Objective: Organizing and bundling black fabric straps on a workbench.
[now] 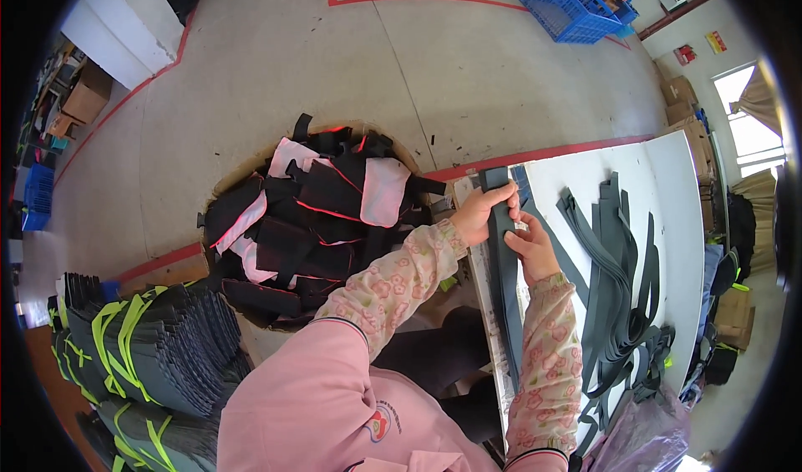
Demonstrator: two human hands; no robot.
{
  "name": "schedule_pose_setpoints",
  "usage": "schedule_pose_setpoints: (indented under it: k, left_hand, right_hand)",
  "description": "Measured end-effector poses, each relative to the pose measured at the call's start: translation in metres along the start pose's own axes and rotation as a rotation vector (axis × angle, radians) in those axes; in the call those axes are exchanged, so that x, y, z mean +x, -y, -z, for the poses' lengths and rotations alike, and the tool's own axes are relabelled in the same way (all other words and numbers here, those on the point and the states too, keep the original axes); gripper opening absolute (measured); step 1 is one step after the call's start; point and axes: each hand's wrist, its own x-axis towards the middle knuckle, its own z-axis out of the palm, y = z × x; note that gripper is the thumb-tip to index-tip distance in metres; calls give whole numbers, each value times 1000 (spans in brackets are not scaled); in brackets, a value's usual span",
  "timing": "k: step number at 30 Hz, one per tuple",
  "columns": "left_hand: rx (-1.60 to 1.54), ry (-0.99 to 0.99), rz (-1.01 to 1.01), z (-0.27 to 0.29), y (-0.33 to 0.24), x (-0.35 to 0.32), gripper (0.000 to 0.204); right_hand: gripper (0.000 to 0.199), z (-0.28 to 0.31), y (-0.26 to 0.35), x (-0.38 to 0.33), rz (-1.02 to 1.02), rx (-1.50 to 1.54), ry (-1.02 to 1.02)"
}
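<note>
At the left edge of the white table, my left hand (479,214) is closed around a dark elastic-looking strap (503,281). My right hand (535,249) pinches the same strap just nearer to me, its thumb lying on top. The strap runs lengthwise along the table edge, its far end (494,177) reaching past my fingers. Both hands are close together, with the fingertips almost touching. To their right, a loose pile of dark grey straps (614,259) is spread over the white tabletop (668,188).
Left of the table stands a round-looking carton (401,148) heaped with black and pink fabric pieces (305,242). Stacks of black sheets (180,347) tied with lime-green bands are at lower left. A clear plastic bag (647,430) lies near right. Blue crates (568,8) stand farther off.
</note>
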Motion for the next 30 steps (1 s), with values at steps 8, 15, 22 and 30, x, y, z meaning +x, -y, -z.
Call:
schedule_pose_setpoints:
  k: [8,15,22,30]
  left_hand:
    - [127,-197,74,8,-2,-30,38]
    - [238,-214,19,-13,-11,-72,54]
    - [352,-327,4,-10,6,-88,59]
    - [1101,-238,-355,-13,3,-83,26]
  right_hand:
    - [55,10,-10,1,-82,-31,-67]
    - [58,16,-13,12,-104,-69,-100]
    - [59,16,-13,22,-123,-96,-148]
    - [60,13,-5,20,-126,-150,-172]
